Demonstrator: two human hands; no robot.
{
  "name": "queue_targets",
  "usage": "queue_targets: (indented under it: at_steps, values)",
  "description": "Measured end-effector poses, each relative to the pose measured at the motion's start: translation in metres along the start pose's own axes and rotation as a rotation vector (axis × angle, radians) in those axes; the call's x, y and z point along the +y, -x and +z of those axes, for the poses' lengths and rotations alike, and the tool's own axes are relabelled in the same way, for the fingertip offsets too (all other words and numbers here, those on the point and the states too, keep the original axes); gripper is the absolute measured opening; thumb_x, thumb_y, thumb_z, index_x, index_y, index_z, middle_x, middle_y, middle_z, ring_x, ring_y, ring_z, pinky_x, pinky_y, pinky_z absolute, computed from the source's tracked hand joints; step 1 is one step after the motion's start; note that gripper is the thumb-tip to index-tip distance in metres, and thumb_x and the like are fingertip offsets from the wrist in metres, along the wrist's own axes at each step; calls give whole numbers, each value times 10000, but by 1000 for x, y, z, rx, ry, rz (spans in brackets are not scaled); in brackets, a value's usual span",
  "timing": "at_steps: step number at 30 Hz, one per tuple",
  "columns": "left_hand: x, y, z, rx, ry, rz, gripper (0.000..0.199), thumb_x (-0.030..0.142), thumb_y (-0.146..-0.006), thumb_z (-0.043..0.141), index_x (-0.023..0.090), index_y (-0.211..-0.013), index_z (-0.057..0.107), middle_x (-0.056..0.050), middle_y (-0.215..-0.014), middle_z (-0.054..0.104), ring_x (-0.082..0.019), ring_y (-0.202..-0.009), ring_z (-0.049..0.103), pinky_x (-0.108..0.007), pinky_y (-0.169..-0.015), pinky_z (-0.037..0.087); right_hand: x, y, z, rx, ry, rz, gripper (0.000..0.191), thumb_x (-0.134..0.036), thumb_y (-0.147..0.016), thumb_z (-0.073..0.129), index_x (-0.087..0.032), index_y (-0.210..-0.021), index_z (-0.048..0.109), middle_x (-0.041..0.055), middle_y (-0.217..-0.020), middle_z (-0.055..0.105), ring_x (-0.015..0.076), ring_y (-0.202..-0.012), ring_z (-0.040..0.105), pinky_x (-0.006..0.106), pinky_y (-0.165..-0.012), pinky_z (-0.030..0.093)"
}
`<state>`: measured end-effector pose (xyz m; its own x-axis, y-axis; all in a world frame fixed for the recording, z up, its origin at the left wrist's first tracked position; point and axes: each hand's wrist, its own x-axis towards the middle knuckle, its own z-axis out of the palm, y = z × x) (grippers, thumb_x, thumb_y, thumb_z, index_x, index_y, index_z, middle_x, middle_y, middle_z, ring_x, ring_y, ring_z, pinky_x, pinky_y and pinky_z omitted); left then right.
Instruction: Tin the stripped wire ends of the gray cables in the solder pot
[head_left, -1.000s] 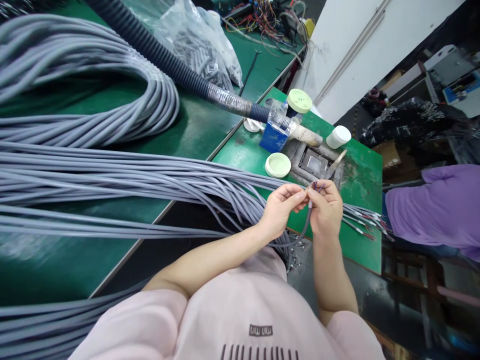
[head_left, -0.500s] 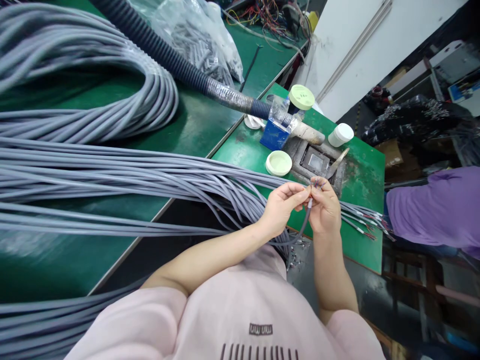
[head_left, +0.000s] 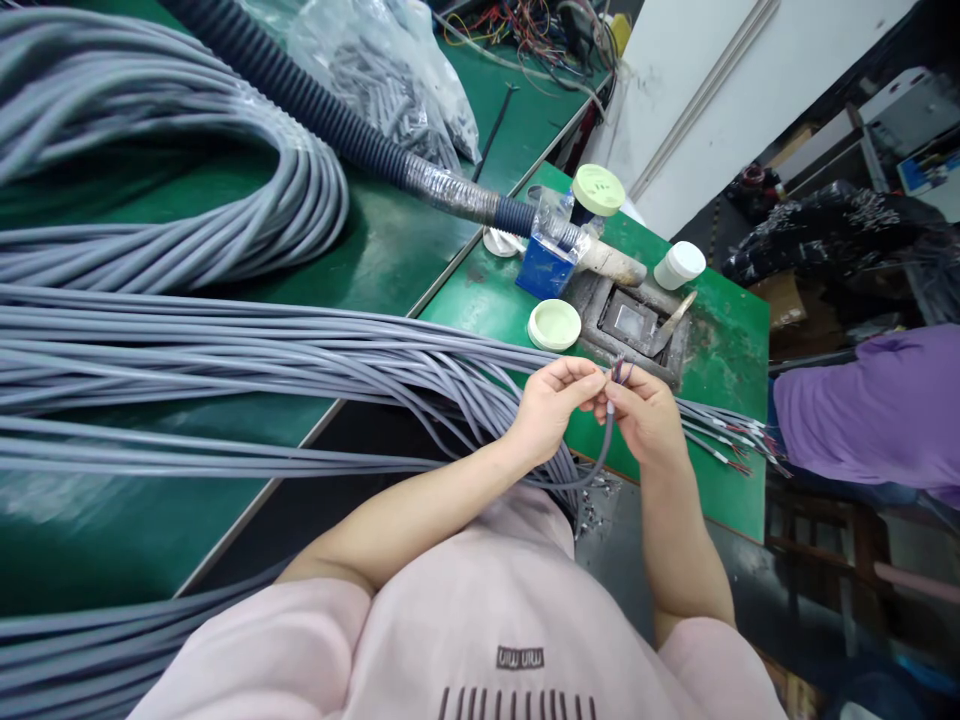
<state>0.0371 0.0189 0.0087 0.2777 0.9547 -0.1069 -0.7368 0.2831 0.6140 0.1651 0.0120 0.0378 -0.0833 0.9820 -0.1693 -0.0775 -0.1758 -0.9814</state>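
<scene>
My left hand [head_left: 551,405] and my right hand [head_left: 651,412] meet in front of my chest, over the near edge of the small green table. Between them stands the end of a grey cable [head_left: 609,432], its thin coloured wires [head_left: 619,368] fanned upward. My left fingers pinch at the wires from the left. On the other side, my right thumb and fingers are closed on the cable end. A long bundle of grey cables [head_left: 360,345] runs in from the left and passes beneath my hands, its stripped ends [head_left: 739,440] lying at the right.
Beyond my hands sit a solder pot [head_left: 631,322], a round lid [head_left: 555,325], a white cup [head_left: 679,266], a blue box [head_left: 545,266] and a ribbed hose [head_left: 337,125]. A cable coil [head_left: 307,190] lies left. A person in a purple top [head_left: 870,410] is at the right.
Both hands have shifted slightly left with the cable end. The coloured wires now stand closer together, and my right fingers have moved lower around them.
</scene>
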Motion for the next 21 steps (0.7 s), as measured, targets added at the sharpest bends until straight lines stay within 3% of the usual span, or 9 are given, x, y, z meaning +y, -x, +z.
queue_targets:
  at_steps: [3,10,21]
  values:
    - [1,-1,-2,40,-9,2,191,274,-714,773,146,-764,642,25,-632,624,-62,-519,535,-191,-542,411,6,0,-2,32,79,-64,138,-314,-784,731,-195,-770,664,-29,-621,615,107,-531,549,231,-499,449]
    - [-3,-1,-2,107,32,-40,254,303,-665,811,144,-768,642,33,-673,623,-39,-522,498,-173,-533,396,13,0,9,307,271,-278,155,-335,-794,719,-207,-748,644,-39,-626,609,106,-504,549,234,-463,446]
    - [-2,-4,-6,118,106,-69,267,306,-673,804,144,-796,631,51,-649,582,-26,-492,479,-156,-492,360,6,-10,20,310,325,-346,161,-332,-831,679,-207,-744,624,-60,-530,526,84,-427,454,223,-414,355]
